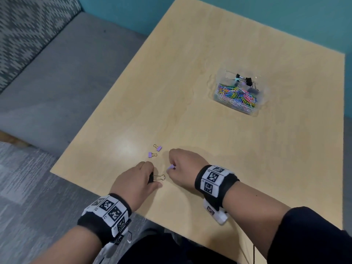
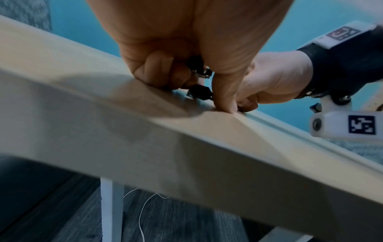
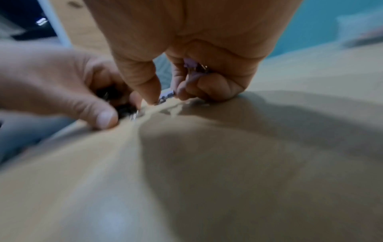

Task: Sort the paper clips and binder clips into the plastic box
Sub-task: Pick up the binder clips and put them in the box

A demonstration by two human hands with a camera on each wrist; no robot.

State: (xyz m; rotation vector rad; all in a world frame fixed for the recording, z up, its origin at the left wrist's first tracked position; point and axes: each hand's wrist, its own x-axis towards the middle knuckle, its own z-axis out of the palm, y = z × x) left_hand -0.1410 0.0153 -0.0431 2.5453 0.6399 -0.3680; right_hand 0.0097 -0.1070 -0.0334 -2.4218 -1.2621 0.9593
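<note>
My left hand (image 1: 141,178) curls around a black binder clip (image 1: 152,178) near the table's front edge, its gold wire handles sticking out to the right. The left wrist view shows black clips (image 2: 200,93) under the curled fingers. My right hand (image 1: 181,166) pinches a purple binder clip (image 1: 170,167); purple clips (image 3: 191,65) sit in its curled fingers. Two more purple binder clips (image 1: 158,148) (image 1: 152,154) lie on the table just beyond the hands. The clear plastic box (image 1: 219,98) stands far right, holding coloured paper clips (image 1: 237,96) and black binder clips (image 1: 247,80).
The light wooden table (image 1: 190,73) has its left edge beside a grey sofa (image 1: 57,82) and grey carpet (image 1: 28,187). A teal wall (image 1: 285,16) stands behind. Bare tabletop lies between the hands and the box.
</note>
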